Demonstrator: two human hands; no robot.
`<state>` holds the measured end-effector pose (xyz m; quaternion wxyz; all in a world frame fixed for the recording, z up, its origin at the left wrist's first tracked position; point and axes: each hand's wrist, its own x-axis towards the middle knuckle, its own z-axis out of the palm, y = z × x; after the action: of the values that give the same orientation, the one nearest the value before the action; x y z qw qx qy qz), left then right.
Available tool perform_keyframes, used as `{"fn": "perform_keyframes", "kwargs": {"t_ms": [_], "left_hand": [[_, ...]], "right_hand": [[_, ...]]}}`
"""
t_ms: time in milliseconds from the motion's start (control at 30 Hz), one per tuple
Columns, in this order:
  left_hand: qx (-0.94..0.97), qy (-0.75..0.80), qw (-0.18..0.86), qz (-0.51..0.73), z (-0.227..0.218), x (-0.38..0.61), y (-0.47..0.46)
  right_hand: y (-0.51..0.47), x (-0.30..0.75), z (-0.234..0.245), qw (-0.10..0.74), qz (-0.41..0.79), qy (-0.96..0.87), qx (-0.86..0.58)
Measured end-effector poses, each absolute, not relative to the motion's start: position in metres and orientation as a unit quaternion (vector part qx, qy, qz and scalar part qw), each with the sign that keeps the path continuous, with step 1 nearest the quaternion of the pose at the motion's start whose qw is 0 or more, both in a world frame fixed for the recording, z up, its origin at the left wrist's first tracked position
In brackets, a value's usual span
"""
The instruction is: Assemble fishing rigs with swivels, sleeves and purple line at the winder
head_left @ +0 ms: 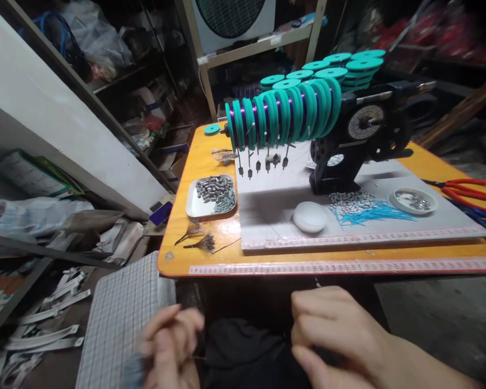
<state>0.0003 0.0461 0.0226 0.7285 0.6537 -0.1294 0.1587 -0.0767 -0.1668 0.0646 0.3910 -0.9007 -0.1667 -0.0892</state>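
Observation:
Below the table's front edge, my left hand (172, 346) is blurred, with its fingers curled together. A smeared grey-blue patch (133, 371) shows beside it; I cannot make out what it is. My right hand (334, 329) is closed in a pinch, back of the hand up, to the right over dark clothing (247, 354). A tiny thin piece (317, 282) pokes up beyond its knuckles; what the fingers hold is hidden. The two hands are apart. Nearest on the table are a white round lid-like piece (309, 217) and blue thin strips (375, 213).
A black winding machine (336, 167) carries a row of teal foam spools (283, 116) with small weights hanging below. A white tray (190, 202) holds grey metal cylinders. Red-handled pliers (473, 189) lie right, near a round dish (395, 202). Printed rulers (328, 267) line the edge.

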Motion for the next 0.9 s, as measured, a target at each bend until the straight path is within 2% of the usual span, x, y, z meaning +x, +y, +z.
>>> {"fn": "perform_keyframes", "kwargs": {"t_ms": [67, 100, 233, 300, 667, 800, 900], "left_hand": [[0.732, -0.206, 0.631, 0.153, 0.023, 0.001, 0.042], [0.742, -0.228, 0.619, 0.121, 0.021, -0.002, 0.037], [0.617, -0.154, 0.764, -0.109, 0.008, -0.021, 0.008], [0.573, -0.125, 0.791, -0.174, 0.006, -0.027, -0.005], [0.598, -0.194, 0.756, -0.184, 0.007, -0.015, -0.013], [0.628, -0.127, 0.758, -0.123, 0.012, -0.018, -0.02], [0.6, -0.084, 0.786, -0.125, 0.014, -0.025, -0.027]], "right_hand": [[-0.172, -0.078, 0.063, 0.442, -0.076, -0.112, -0.887], [-0.173, -0.078, 0.062, 0.462, -0.068, -0.089, -0.88], [-0.167, -0.076, 0.058, 0.504, -0.069, -0.052, -0.86], [-0.164, -0.075, 0.058, 0.509, -0.085, -0.06, -0.854], [-0.167, -0.079, 0.05, 0.436, -0.141, -0.108, -0.882], [-0.166, -0.076, 0.046, 0.382, -0.162, -0.119, -0.902], [-0.166, -0.076, 0.048, 0.367, -0.168, -0.123, -0.906]]}}
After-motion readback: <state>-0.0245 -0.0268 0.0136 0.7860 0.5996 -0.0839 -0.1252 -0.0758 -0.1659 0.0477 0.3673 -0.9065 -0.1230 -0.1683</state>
